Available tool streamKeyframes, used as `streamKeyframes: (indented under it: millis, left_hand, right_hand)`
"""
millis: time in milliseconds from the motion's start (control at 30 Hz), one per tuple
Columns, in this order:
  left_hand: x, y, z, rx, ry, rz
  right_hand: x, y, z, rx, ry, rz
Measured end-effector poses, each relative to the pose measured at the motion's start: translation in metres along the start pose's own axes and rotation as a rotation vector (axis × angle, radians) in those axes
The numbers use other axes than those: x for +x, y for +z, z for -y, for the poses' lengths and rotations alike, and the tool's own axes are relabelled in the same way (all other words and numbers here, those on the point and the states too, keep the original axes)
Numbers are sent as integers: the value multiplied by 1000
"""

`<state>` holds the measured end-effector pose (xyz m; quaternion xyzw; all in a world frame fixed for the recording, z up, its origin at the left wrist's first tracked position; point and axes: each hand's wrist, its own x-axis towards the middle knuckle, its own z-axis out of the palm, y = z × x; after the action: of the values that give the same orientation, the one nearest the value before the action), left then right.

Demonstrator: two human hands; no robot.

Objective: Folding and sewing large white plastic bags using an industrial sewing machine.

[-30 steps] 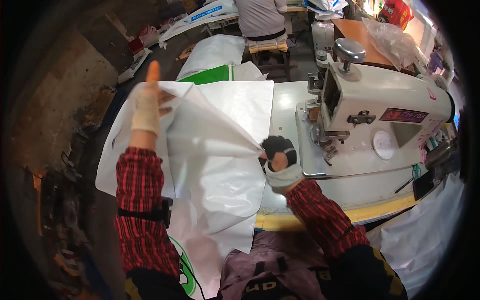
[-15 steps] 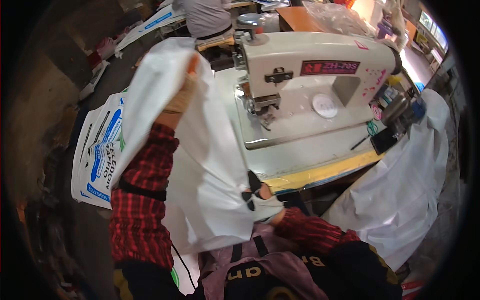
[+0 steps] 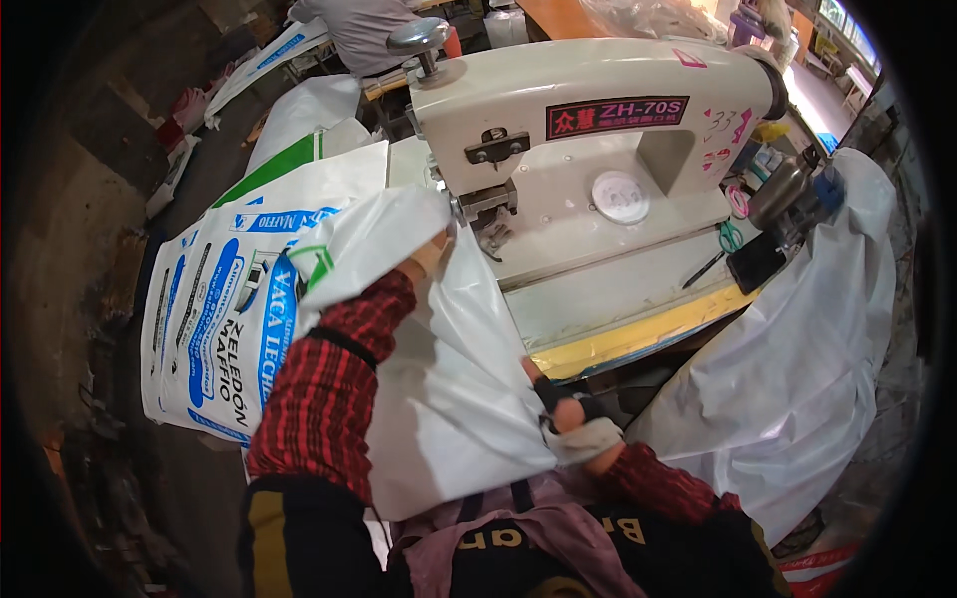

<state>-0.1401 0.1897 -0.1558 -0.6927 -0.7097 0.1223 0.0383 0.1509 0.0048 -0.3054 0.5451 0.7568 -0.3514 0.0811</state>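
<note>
A large white plastic sack (image 3: 439,369) hangs in front of me, its upper part reaching the head of a cream industrial sewing machine (image 3: 598,95). At the sack's upper edge, beside the needle area, my left hand (image 3: 429,257) is closed on the white material; a fold hides most of its fingers. Near my body, my right hand (image 3: 573,414), with black coverings on some fingers and a pale wrap across it, grips the sack's right edge. Printed white, blue and green sacks (image 3: 209,319) lie to the left, beside my left forearm.
The machine's table has a yellow front edge (image 3: 648,334). On its right are green-handled scissors (image 3: 730,237), a black phone-like object (image 3: 755,263) and a dark bottle (image 3: 788,194). White sheeting (image 3: 778,389) drapes at the right. A person in grey (image 3: 354,35) sits behind.
My left hand has come down and right with the raised sack edge, reaching the machine head. Printed sacks at left are more exposed. My right hand has shifted slightly right.
</note>
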Motion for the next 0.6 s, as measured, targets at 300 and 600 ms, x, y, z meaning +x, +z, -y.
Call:
streamKeyframes:
  millis: [300, 600]
  left_hand:
    - [-60, -116, 89, 83, -428, 821]
    - [-207, -113, 25, -1030, -84, 1268]
  right_hand:
    - [61, -117, 126, 51, -190, 68]
    - [65, -92, 114, 94, -304, 1]
